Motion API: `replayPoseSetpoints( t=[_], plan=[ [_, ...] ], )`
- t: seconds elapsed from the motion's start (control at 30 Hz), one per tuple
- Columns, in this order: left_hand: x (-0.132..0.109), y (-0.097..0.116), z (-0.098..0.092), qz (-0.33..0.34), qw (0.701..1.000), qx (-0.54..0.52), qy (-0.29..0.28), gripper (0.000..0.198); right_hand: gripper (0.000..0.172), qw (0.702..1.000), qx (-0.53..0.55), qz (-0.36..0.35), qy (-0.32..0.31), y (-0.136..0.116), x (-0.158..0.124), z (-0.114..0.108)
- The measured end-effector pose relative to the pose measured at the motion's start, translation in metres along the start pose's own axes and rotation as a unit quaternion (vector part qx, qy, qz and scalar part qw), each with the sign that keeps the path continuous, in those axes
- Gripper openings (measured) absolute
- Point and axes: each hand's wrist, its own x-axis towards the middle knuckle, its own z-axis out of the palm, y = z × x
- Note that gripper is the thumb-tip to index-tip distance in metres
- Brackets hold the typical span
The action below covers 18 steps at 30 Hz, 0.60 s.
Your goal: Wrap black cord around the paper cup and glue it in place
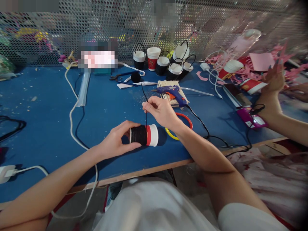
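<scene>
A red-and-white paper cup [152, 135] lies on its side above the blue table, its lower part wrapped in black cord. My left hand [121, 136] grips the cup around its wrapped end, thumb below and fingers on top. From the cup a black cord [146, 118] runs up to my right hand [157, 107], which pinches it between thumb and fingers. Beyond that hand the cord leads to a black ball of cord [135, 77] on the table.
A blue hot glue gun [173, 93] rests on a stick-built square [166, 84]. Several black-wrapped cups with handles [162, 65] stand along the mesh screen [125, 29]. A red-and-yellow ring [190, 121] lies right of the cup. A white cable [71, 118] crosses the left; another person's hand [275, 77] is at right.
</scene>
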Motion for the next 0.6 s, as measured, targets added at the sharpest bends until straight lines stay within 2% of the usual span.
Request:
replayPoseSetpoints(
  t=[0.2,0.6],
  plan=[
    [0.0015,0.0017,-0.0028,0.082,0.993,0.073,0.044,0.05,0.032,0.999,0.001,0.028,-0.045,0.0036,-0.0017,0.0017],
    [0.0001,-0.0062,-0.0021,0.085,0.993,0.071,0.037,0.047,0.034,0.992,-0.065,0.061,-0.09,0.0002,-0.003,0.0025]
  ],
)
